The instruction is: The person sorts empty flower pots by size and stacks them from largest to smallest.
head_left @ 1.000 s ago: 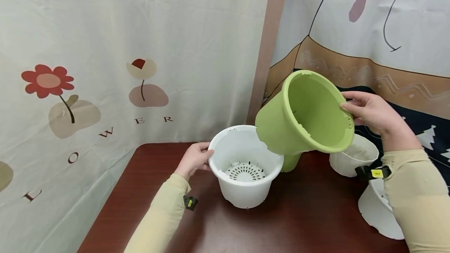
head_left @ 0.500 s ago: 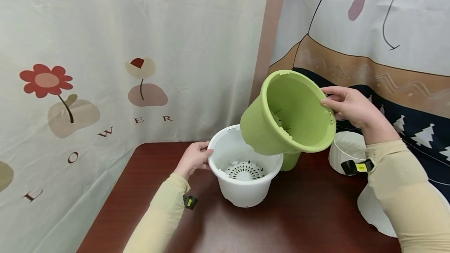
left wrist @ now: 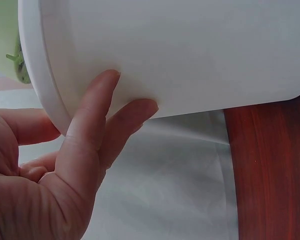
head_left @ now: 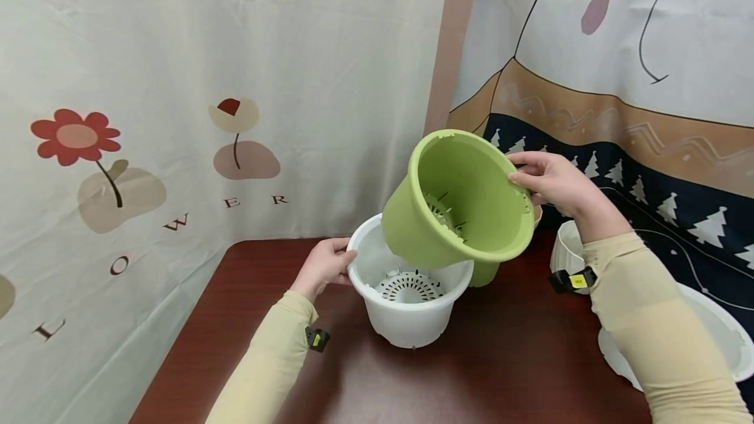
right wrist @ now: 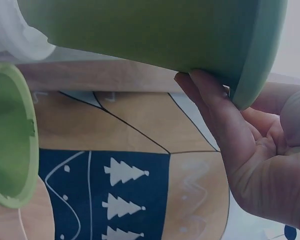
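My left hand [head_left: 323,265] pinches the near-left rim of a white plastic flower pot [head_left: 406,326], which stands upright on the table with its slotted bottom showing. Its thumb and fingers straddle that rim in the left wrist view. My right hand [head_left: 559,185] grips the rim of a larger green flower pot [head_left: 406,228], fingers against the outer wall [right wrist: 155,30]. Tilted with its mouth toward the camera, the green pot hangs over the white one, its base overlapping the white mouth in the head view. Whether the two touch cannot be told.
Behind them stands a smaller green pot [head_left: 485,273], its mouth seen in the right wrist view. A ribbed white pot [head_left: 567,247] and another white pot [head_left: 612,355] are at the right, partly behind my forearm. Printed curtains [head_left: 330,84] back the dark red table [head_left: 235,319].
My right hand has carried the tilted green pot leftward and slightly down, and more of its inner bottom shows. My left hand and the white pot have stayed in place.
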Available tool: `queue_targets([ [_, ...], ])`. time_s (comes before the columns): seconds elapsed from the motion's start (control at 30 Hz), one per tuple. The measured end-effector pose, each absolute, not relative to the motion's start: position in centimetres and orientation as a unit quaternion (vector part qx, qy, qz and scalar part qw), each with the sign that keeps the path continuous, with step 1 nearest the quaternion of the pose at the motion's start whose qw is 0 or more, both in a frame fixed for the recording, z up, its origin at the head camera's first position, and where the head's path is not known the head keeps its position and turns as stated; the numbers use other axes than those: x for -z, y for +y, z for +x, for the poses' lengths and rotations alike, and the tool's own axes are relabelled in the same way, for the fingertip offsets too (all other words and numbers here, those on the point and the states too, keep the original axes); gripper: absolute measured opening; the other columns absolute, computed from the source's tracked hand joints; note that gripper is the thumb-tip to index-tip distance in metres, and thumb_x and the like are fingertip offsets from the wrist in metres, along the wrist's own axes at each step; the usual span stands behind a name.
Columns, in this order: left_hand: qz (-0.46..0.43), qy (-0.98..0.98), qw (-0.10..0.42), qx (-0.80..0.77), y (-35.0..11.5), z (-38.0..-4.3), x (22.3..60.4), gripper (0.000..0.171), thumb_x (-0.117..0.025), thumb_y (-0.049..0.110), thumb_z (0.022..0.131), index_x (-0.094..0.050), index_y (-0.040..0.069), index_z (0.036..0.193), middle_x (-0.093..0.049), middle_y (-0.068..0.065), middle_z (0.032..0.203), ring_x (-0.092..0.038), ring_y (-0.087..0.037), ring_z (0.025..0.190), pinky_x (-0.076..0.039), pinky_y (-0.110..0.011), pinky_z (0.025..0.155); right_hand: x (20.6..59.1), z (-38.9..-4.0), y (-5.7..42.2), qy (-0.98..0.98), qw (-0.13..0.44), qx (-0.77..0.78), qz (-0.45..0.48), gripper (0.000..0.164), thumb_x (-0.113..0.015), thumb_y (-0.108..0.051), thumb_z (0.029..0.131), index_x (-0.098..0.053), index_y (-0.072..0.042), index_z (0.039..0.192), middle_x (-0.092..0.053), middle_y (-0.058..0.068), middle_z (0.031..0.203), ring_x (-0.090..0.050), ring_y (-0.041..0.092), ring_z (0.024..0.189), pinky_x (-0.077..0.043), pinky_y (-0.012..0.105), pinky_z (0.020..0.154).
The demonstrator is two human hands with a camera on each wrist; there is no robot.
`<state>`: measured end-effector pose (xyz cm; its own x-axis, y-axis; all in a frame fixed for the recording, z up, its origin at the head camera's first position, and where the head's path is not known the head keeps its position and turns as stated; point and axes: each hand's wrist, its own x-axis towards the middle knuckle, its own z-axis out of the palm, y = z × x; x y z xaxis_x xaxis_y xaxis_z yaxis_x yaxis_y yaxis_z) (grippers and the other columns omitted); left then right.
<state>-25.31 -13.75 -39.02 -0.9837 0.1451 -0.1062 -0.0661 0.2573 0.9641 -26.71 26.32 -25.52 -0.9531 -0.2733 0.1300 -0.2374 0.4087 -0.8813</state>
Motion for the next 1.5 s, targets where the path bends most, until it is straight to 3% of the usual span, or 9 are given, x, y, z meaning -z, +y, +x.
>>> queue_targets([
  [0.17,0.028,0.790,0.085,-0.607,-13.8,-25.4,39.1,0.038,-0.055,0.002,0.100,-0.054,-0.006,0.137,-0.061,-0.033,0.120,-0.071,-0.032,0.081,-0.062,-0.043,0.065,26.2,-27.1,25.4,0.837,0.034,0.522,-0.160,0.043,-0.053,-0.003,0.102,-0.043,0.011,0.141,-0.069,0.006,0.096,-0.069,0.012,0.073,-0.062,0.033,0.065],
  [0.33,0.029,0.790,0.086,-0.606,-13.8,-25.4,39.2,0.039,-0.055,0.002,0.099,-0.054,-0.006,0.137,-0.062,-0.032,0.119,-0.071,-0.031,0.081,-0.062,-0.043,0.066,27.1,-27.5,24.6,0.834,0.048,0.525,-0.160,0.043,-0.053,-0.002,0.102,-0.044,0.011,0.141,-0.069,0.014,0.100,-0.069,0.014,0.073,-0.062,0.034,0.065],
  [0.57,0.029,0.789,0.087,-0.608,-13.8,-25.2,39.0,0.038,-0.055,0.001,0.099,-0.054,-0.006,0.137,-0.062,-0.032,0.119,-0.071,-0.036,0.083,-0.062,-0.044,0.065,28.1,-27.9,23.5,0.833,0.062,0.526,-0.159,0.041,-0.053,-0.004,0.102,-0.047,0.008,0.140,-0.067,0.018,0.101,-0.068,0.016,0.075,-0.062,0.037,0.065],
  [0.77,0.033,0.786,0.084,-0.612,-13.8,-25.1,39.0,0.037,-0.054,0.000,0.099,-0.055,-0.007,0.135,-0.062,-0.033,0.116,-0.070,-0.030,0.078,-0.062,-0.044,0.064,29.0,-28.2,22.7,0.829,0.072,0.534,-0.152,0.040,-0.051,-0.001,0.102,-0.047,0.010,0.139,-0.066,0.021,0.102,-0.068,0.017,0.075,-0.062,0.036,0.065],
  [1.07,0.033,0.781,0.081,-0.618,-13.8,-25.2,39.1,0.036,-0.054,0.000,0.098,-0.057,-0.006,0.133,-0.065,-0.030,0.110,-0.068,-0.046,0.089,-0.062,-0.045,0.064,30.5,-28.6,21.7,0.842,0.084,0.517,-0.131,0.041,-0.051,-0.002,0.102,-0.046,0.007,0.141,-0.063,0.027,0.111,-0.069,0.022,0.082,-0.062,0.040,0.068],
  [1.3,0.031,0.775,0.087,-0.625,-13.7,-25.1,39.0,0.037,-0.054,0.000,0.098,-0.055,-0.007,0.135,-0.065,-0.031,0.109,-0.067,-0.048,0.090,-0.062,-0.044,0.063,31.5,-28.9,21.2,0.839,0.095,0.520,-0.128,0.042,-0.051,-0.002,0.102,-0.045,0.008,0.142,-0.062,0.027,0.109,-0.067,0.021,0.081,-0.062,0.037,0.069],
  [1.5,0.029,0.777,0.083,-0.623,-13.7,-25.1,39.0,0.038,-0.055,0.000,0.097,-0.055,-0.007,0.135,-0.066,-0.029,0.107,-0.070,-0.040,0.084,-0.062,-0.044,0.063,32.2,-29.3,20.6,0.837,0.101,0.521,-0.136,0.042,-0.051,-0.001,0.101,-0.043,0.011,0.141,-0.062,0.029,0.111,-0.066,0.020,0.080,-0.061,0.035,0.068],
])
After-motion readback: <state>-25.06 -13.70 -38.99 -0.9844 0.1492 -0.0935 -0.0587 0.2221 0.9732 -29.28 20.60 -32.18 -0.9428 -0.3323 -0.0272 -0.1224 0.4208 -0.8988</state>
